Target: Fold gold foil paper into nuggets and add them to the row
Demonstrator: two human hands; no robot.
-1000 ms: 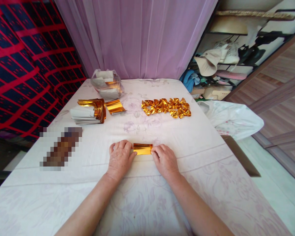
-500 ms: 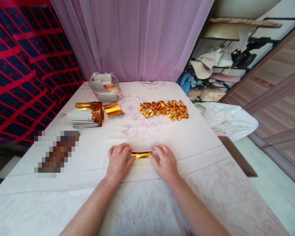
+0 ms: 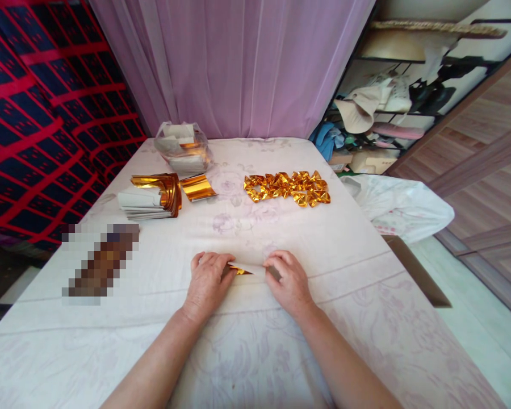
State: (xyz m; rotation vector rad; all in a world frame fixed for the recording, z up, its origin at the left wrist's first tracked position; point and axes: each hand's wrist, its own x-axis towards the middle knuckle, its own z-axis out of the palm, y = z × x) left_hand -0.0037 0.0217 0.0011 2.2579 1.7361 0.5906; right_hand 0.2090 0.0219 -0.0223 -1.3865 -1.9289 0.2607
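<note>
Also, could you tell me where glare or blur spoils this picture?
Head view: even daylight; the folded gold pieces and gold foil stack throw bright glints; a pixelated patch hides something at left; straight lines bow near the edges.

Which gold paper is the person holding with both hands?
The small folded gold paper pinched between the left hand and right hand. The stack, loose sheet and folded pile lie untouched, farther away.

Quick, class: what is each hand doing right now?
Left hand: fingers closed on the left end of the folded gold paper.
Right hand: fingers closed on the paper's right end.
</note>
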